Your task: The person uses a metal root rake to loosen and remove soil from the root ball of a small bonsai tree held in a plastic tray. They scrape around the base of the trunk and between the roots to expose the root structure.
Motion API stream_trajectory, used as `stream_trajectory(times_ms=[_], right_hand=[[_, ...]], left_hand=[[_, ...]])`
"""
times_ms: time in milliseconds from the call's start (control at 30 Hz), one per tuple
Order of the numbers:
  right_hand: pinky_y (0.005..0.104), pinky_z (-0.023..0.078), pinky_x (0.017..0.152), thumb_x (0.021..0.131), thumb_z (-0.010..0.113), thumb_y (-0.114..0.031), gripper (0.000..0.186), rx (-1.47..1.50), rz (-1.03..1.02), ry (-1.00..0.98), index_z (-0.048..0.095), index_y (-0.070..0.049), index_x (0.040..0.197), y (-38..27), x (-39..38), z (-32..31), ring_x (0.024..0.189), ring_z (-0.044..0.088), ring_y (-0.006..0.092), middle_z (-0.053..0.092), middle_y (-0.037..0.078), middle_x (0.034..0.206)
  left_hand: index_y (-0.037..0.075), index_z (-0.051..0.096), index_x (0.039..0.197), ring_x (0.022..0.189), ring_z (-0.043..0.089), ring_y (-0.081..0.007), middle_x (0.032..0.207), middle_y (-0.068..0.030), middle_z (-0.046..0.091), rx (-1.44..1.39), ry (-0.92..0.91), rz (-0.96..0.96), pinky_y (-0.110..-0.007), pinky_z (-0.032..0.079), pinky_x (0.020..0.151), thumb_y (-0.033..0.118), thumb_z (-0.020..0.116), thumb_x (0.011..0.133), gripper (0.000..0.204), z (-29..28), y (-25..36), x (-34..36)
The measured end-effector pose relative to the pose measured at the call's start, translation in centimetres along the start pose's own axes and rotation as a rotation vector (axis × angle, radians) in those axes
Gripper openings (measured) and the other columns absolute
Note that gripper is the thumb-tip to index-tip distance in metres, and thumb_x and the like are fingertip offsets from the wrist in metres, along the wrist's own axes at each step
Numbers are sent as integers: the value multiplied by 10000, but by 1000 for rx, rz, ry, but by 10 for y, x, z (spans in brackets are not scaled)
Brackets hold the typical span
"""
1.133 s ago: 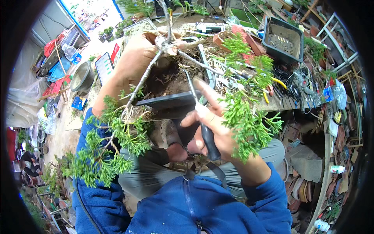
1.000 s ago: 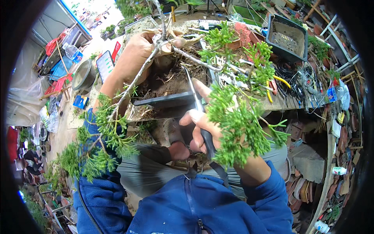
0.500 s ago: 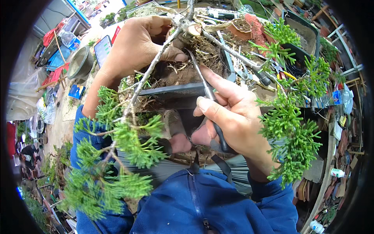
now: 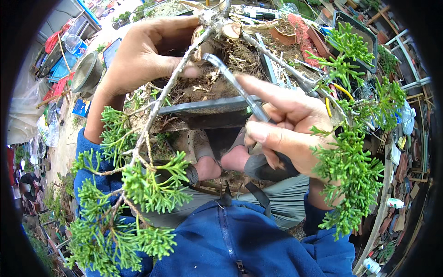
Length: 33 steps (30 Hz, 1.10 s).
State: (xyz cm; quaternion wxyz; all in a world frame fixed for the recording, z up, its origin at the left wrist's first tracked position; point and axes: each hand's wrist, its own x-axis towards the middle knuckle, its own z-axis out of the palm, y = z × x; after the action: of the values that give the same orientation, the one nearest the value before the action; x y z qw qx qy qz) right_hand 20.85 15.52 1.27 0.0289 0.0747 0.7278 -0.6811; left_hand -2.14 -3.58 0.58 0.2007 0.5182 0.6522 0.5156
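Observation:
A small juniper tree (image 4: 213, 21) with bare pale branches, a round cut stub (image 4: 231, 30) and green foliage (image 4: 154, 187) stands in a dark rectangular pot (image 4: 210, 106) of rooty soil. My left hand (image 4: 138, 55) reaches around the trunk from the left, thumb low near the soil and fingers partly hidden behind the wood. Between the thumb and fingers of my right hand (image 4: 295, 127) is a carving tool (image 4: 234, 84) with a bent metal blade. Its tip lies close by the trunk's base, blurred by motion; whether it touches the wood I cannot tell.
Behind the pot are a small terracotta pot (image 4: 284, 34), red netting (image 4: 301, 39) and a black crate (image 4: 357, 41). A yellow-handled tool (image 4: 341, 90) lies at the right. Left of the pot are a grey basin (image 4: 87, 71) and a phone (image 4: 110, 53). My feet (image 4: 205, 167) are below.
The carving tool's blade has swung up and left toward the trunk, turning in my right hand, which moved right. My left thumb has shifted left, and the foliage has swayed.

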Motion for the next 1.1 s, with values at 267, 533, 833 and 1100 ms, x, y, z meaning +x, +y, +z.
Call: stream_trajectory(times_ms=[267,533,833,1100], right_hand=[[174,413,550,939,740,49,598,28,-379,310,562,14,1508,61,9,30,623,516,0,680,-14,839],[191,419,529,947,713,46,629,55,-364,341,516,3,1542,52,10,30,583,528,31,679,11,841],[219,427,507,959,673,37,673,306,-22,90,453,-21,1592,20,6,-5,535,539,78,675,45,845],[214,427,532,969,663,5,679,366,27,-110,437,-36,1608,18,8,-19,525,540,90,652,37,793]], left_hand=[[3,750,1135,921,684,-74,1021,-39,790,389,266,-22,-262,556,856,126,939,790,412,25,4,2],[23,764,1141,835,712,-146,932,-77,785,238,282,54,-305,567,801,287,891,867,400,23,-2,15],[-15,771,998,713,698,-79,843,-51,781,406,259,108,-241,561,659,179,915,846,286,8,-15,14],[-24,771,1018,815,703,-70,876,-39,780,525,259,187,-251,572,747,132,924,825,292,17,-5,12]])
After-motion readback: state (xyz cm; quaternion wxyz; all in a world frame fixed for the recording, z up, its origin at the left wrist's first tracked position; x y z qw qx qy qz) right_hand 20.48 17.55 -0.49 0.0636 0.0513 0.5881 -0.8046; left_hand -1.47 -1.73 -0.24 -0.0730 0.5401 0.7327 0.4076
